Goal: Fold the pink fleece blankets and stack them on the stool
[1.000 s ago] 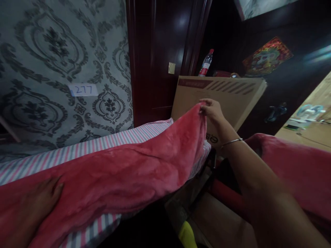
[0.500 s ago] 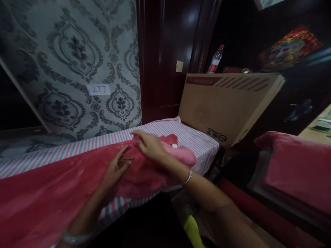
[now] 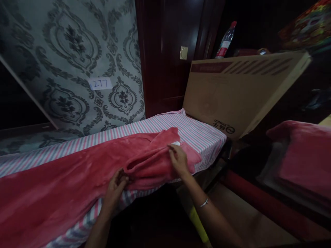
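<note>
A long red fleece cloth [image 3: 69, 168], perhaps a garment, lies along a striped sheet [image 3: 191, 127]. Between my hands its edge is drawn out into a long open fold. My left hand [image 3: 117, 184] is closed on the near left end of this fold, fingertips pinched. At the fold's right end, beside a white label [image 3: 176, 143], my right hand [image 3: 179, 160] is closed on the edge. A lighter pink part of the cloth shows just right of my right hand.
A large cardboard box [image 3: 232, 93] leans at the back right, with a plastic bottle [image 3: 226, 40] behind its top edge. Red folded fabric [image 3: 305, 158] is piled at the right. Patterned wallpaper with a "277" label [image 3: 100, 83] stands behind. Something yellow [image 3: 198, 224] is below.
My right hand has moved right to the label, and my left hand has lowered and closed on the cloth. The cloth's edge is now spread into an open fold between them.
</note>
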